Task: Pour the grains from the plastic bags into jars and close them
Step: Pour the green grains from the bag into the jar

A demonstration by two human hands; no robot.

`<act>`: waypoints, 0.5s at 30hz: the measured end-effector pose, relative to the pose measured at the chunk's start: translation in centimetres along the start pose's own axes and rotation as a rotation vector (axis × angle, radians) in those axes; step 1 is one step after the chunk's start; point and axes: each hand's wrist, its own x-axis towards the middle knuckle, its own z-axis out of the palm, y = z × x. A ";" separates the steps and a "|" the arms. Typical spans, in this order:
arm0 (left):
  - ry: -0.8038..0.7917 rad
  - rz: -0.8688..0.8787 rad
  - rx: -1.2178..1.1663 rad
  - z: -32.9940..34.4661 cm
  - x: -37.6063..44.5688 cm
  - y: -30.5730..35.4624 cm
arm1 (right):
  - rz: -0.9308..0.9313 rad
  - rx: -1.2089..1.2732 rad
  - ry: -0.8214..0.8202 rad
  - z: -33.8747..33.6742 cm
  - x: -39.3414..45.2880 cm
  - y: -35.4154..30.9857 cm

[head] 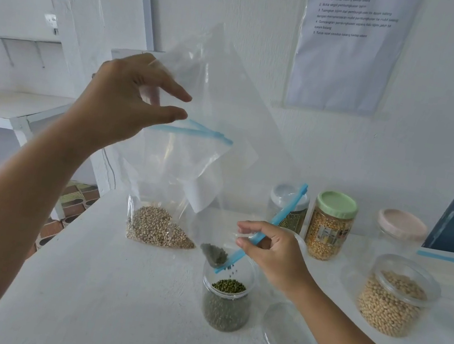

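A clear plastic bag (222,87) hangs tilted above the white table (110,287). My left hand (130,95) grips its raised end. My right hand (269,251) pinches the bag's blue zip edge (281,214) just over an open clear jar (225,300). Green mung beans (213,255) gather in the bag's low corner and drop into the jar, which is partly filled. The jar's clear lid (292,333) lies on the table to its right. A second zip bag holding beige grains (156,229) stands behind the jar.
Along the wall stand a white-lidded jar (290,200), a green-lidded corn jar (330,228) and a pink-lidded empty jar (400,231). A jar of pale beans (396,302) sits at the right. The table's left edge drops to a patterned floor. A shelf (5,104) is at the left.
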 end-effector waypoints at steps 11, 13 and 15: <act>-0.020 -0.003 0.025 -0.5 0.0 0.4 | -0.013 -0.002 0.008 0.1 0.0 -0.3; -0.022 0.004 0.020 -0.6 0.0 0.6 | -0.014 -0.004 -0.003 0.2 -0.2 -0.2; -0.022 0.001 0.020 -0.7 0.1 0.8 | -0.008 0.013 0.006 0.3 -0.2 -0.2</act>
